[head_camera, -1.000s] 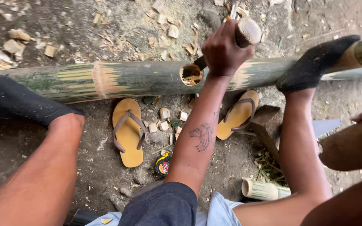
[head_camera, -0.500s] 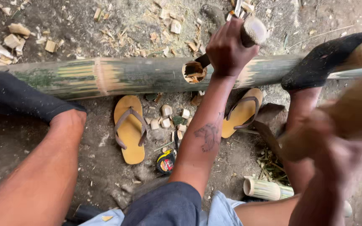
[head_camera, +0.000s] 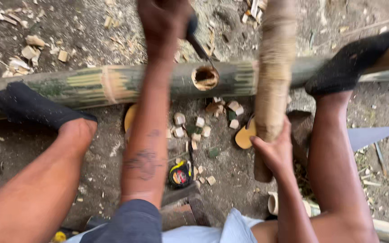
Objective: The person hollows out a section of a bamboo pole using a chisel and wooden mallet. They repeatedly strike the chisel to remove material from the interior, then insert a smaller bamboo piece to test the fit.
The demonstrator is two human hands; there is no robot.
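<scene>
Chip-littered dirt ground carries a long green bamboo pole [head_camera: 91, 85]. The left hand [head_camera: 165, 22] grips a dark chisel [head_camera: 201, 47] at the pole's round hole [head_camera: 204, 78]; the right hand [head_camera: 273, 150] clasps a thick wooden mallet [head_camera: 273, 67] just beside it.

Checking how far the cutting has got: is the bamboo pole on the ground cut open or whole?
Cut open: the bamboo pole has a round hole in its top, showing a hollow inside, with chips lying below.

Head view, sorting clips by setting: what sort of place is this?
Probably an outdoor, bare-earth woodworking spot: a long green bamboo pole lies on dirt ground strewn with pale wood chips, a grey handsaw blade nearby.
</scene>
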